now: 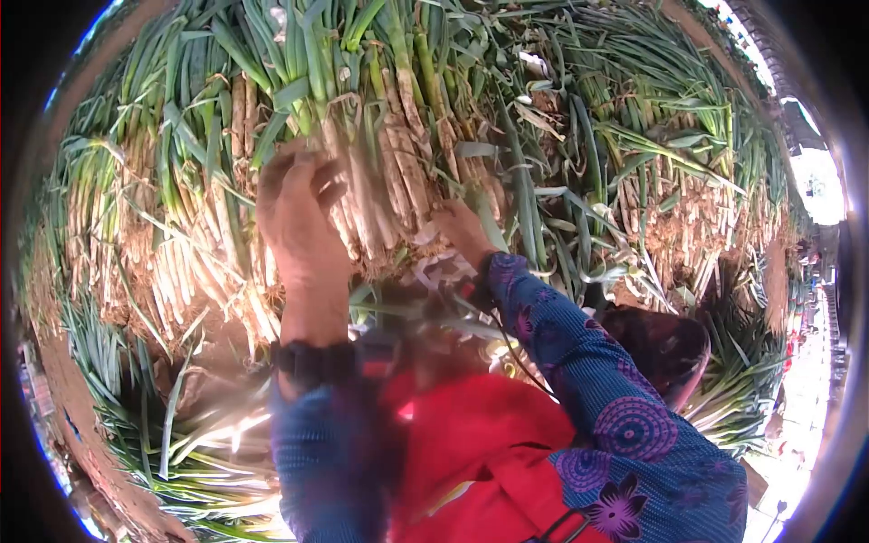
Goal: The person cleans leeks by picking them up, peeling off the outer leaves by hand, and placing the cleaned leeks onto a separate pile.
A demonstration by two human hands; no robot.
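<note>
A large pile of long green onions (pixel 398 172) with white stalks and brown roots lies in front of me. My left hand (pixel 303 204) is over the stalks at centre left, blurred, its fingers curved and a little apart, with nothing visible between them. Beside the root ends at the centre is my right hand (pixel 462 231), its fingers bent around something pale at the stalks' lower ends. What exactly those fingers hold is too small to tell. A dark band circles my left wrist.
More green onions (pixel 679 199) are heaped at the right, and others (pixel 208 462) lie at the lower left. A dark rounded object (pixel 656 348) sits beyond my right forearm. Red cloth (pixel 489 434) covers my front. Dry leaf scraps lie among the stalks.
</note>
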